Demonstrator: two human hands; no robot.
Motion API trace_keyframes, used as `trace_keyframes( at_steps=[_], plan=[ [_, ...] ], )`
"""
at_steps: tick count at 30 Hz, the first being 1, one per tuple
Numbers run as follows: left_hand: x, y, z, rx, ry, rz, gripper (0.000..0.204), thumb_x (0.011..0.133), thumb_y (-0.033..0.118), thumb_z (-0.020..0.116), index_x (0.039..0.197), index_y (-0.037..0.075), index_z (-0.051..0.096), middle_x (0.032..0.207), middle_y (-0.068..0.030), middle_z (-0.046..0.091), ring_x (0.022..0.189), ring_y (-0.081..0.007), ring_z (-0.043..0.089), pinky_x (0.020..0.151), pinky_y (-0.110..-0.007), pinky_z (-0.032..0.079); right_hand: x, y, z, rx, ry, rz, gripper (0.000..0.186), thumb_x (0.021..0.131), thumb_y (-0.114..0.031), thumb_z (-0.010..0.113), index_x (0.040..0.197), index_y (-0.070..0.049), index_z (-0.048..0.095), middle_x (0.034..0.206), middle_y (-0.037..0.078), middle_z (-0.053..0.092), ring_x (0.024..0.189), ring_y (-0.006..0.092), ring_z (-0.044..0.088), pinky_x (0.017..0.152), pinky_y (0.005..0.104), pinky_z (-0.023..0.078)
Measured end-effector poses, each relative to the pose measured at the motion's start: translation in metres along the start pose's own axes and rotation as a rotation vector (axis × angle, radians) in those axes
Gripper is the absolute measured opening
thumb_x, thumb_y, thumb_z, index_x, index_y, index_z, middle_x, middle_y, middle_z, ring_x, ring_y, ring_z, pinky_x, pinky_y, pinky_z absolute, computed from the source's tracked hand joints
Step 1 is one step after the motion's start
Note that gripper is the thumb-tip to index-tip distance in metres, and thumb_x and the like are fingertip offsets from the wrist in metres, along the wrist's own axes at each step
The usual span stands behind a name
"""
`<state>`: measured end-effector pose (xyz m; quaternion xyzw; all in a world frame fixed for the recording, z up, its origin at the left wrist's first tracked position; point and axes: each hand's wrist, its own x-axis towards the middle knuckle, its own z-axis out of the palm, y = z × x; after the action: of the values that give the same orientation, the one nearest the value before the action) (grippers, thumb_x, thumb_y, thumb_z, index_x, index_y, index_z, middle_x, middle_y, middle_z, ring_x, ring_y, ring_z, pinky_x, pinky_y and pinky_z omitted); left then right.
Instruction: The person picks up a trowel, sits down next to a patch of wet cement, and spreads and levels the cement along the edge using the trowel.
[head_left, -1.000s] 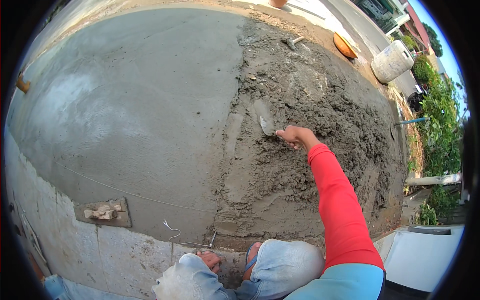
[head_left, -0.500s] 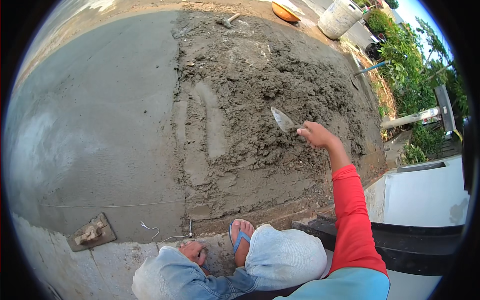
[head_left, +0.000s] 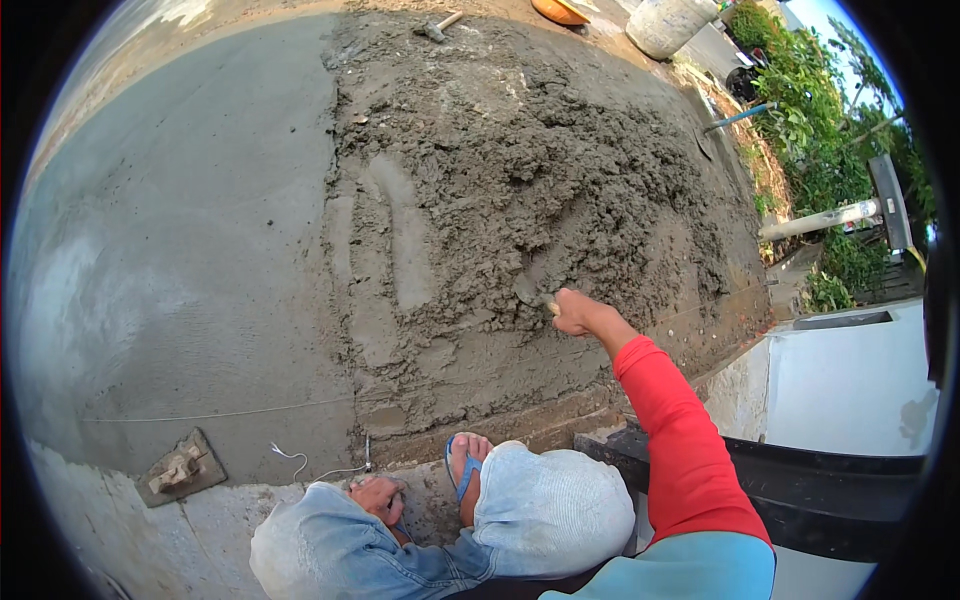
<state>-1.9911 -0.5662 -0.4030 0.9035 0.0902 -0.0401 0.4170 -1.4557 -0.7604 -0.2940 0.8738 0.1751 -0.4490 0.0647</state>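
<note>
My right hand (head_left: 582, 314) grips the pale handle of a trowel (head_left: 530, 290), whose blade is down in the rough, lumpy wet mortar (head_left: 630, 200) right of centre. Pale smoothed streaks cross the mortar left of the blade. A smooth grey screeded surface (head_left: 180, 220) fills the left half. On its lower edge lies a float (head_left: 182, 468) with a block handle. A thin string (head_left: 220, 414) runs across near my sandalled feet. My left hand is not in view.
A hammer (head_left: 436, 28), orange basin (head_left: 560, 11) and white drum (head_left: 668, 22) sit at the far edge. A blue-handled tool (head_left: 740, 116), white pipe (head_left: 815, 222) and shrubs line the right side. A black rail (head_left: 770, 490) runs beside my right knee, with a white wall behind.
The view has shifted rightward. My right hand has drawn the trowel across the mortar, and since half a second ago brought it lower and leftward, its blade now down in the lumps.
</note>
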Motion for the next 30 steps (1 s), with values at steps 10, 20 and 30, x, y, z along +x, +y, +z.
trace_keyframes(
  at_steps=[10, 20, 30],
  plan=[
    [0.002, 0.003, 0.0, -0.011, 0.083, -0.028, 0.034, 0.07, 0.014, 0.073, 0.104, 0.015, 0.073, 0.094, -0.0098, 0.071, 0.089, -0.033, 0.068, 0.079, -0.045, 0.053, -0.091, -0.074, -0.003, -0.041, -0.132, -0.012, 0.041, 0.089, -0.022, 0.057, 0.1, 0.017, 0.061, 0.079, 0.03, 0.07, 0.063, 0.0395, 0.07, 0.07, 0.0524, 0.056],
    [-0.004, 0.006, 0.012, -0.096, 0.106, -0.095, 0.025, 0.078, 0.01, 0.068, 0.103, 0.011, 0.071, 0.091, -0.0118, 0.068, 0.089, -0.0349, 0.067, 0.079, -0.046, 0.052, -0.055, -0.127, 0.089, -0.185, 0.355, -0.182, 0.032, 0.1, -0.015, 0.051, 0.126, 0.005, 0.052, 0.113, 0.027, 0.07, 0.106, 0.041, 0.07, 0.084, 0.0497, 0.059],
    [-0.007, 0.001, 0.006, -0.044, 0.092, -0.178, 0.022, 0.081, 0.013, 0.07, 0.103, 0.016, 0.072, 0.092, -0.0084, 0.07, 0.09, -0.0327, 0.066, 0.078, -0.046, 0.052, -0.045, 0.049, 0.095, -0.155, 0.343, 0.287, 0.032, 0.101, -0.016, 0.05, 0.126, 0.002, 0.055, 0.121, 0.025, 0.069, 0.108, 0.0416, 0.07, 0.092, 0.0506, 0.057]
  ],
)
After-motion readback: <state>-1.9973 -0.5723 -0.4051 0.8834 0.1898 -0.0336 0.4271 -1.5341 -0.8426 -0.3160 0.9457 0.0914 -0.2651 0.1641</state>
